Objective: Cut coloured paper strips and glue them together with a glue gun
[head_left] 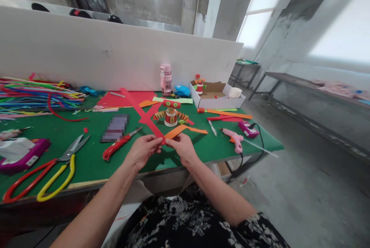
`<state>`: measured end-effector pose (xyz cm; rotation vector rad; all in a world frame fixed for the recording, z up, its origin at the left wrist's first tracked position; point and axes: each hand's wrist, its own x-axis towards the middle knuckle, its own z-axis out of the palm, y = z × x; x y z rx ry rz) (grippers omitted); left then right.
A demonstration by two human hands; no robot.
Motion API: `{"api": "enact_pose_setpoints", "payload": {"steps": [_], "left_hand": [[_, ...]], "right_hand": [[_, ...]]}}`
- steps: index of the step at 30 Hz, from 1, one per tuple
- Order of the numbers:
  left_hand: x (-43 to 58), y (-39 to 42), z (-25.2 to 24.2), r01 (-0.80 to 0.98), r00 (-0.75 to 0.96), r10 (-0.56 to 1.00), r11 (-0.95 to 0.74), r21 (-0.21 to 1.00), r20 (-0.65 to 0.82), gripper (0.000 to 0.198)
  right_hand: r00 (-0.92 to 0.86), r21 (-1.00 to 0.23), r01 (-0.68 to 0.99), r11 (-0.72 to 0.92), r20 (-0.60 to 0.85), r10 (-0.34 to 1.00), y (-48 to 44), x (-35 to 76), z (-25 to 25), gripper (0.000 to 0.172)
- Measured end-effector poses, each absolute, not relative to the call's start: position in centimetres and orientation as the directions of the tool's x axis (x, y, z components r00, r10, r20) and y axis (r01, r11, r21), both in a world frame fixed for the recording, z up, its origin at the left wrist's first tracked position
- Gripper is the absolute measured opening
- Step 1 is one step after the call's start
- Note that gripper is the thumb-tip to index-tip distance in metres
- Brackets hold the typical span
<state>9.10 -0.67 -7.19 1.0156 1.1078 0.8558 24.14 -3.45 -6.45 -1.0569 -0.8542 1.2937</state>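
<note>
My left hand [145,150] pinches the end of a red paper strip [154,127], which runs up and left across the table. My right hand [182,147] holds the end of an orange paper strip [196,129] that trails off to the right. The two strip ends meet at a corner between my fingertips. Just behind my hands a small paper-cup figure [171,116] stands upright, with a red head, green eyes and folded paper arms.
Large scissors [68,157], red-handled scissors [117,147] and a phone [116,127] lie left. A pink glue gun [235,139] with a cord is at right. Behind stand a pink bottle [166,80] and white box [211,103]; pipe cleaners [37,95] pile far left.
</note>
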Motion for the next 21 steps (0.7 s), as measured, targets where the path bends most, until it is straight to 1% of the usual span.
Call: {"api": "enact_pose_setpoints", "payload": {"steps": [3,5,6,8,10,12,14,16,19,21], "left_hand": [[9.3,-1.1,-7.6,-0.061,0.213,0.929,0.323,0.944,-0.304,0.024],[9.6,-1.2,-8.0,-0.073,0.189,0.932,0.326,0.942,-0.308,0.026],[9.7,-1.3,-8.2,-0.08,0.177,0.934,0.327,0.941,-0.31,0.027],[10.0,-1.4,-8.6,-0.093,0.154,0.937,0.33,0.939,-0.314,0.029],[10.3,-1.5,-8.9,-0.102,0.135,0.939,0.331,0.938,-0.316,0.031],[10.5,-1.6,-9.1,-0.11,0.119,0.941,0.329,0.938,-0.316,0.032],[10.7,-1.7,-9.2,-0.119,0.106,0.945,0.321,0.94,-0.309,0.032],[10.9,-1.8,-9.2,-0.127,0.095,0.95,0.308,0.943,-0.297,0.031],[11.1,-2.0,-9.2,-0.134,0.082,0.957,0.289,0.948,-0.28,0.03],[11.2,-2.0,-9.1,-0.135,0.076,0.958,0.283,0.95,-0.275,0.029]], "right_hand": [[0.179,-0.931,-0.363,0.036,-0.032,0.983,-3.7,23.5,-7.4,0.03],[0.226,-0.94,-0.327,0.093,0.018,0.974,-3.8,23.2,-8.1,0.03],[0.233,-0.954,-0.278,0.114,0.048,0.971,-3.9,23.1,-8.3,0.028],[0.235,-0.977,-0.131,0.169,0.135,0.963,-4.1,23.1,-8.6,0.021],[0.233,-0.964,0.073,0.257,0.267,0.935,-4.4,23.4,-8.6,0.012],[0.212,-0.898,0.272,0.346,0.406,0.889,-4.6,23.8,-8.4,0.007],[0.187,-0.838,0.39,0.381,0.478,0.858,-4.8,24.2,-8.2,0.01],[0.196,-0.85,0.396,0.348,0.448,0.872,-4.8,24.4,-8.1,0.007],[0.228,-0.925,0.294,0.24,0.312,0.922,-4.5,24.5,-8.3,0.012],[0.236,-0.945,0.258,0.203,0.266,0.935,-4.4,24.5,-8.4,0.014]]}}
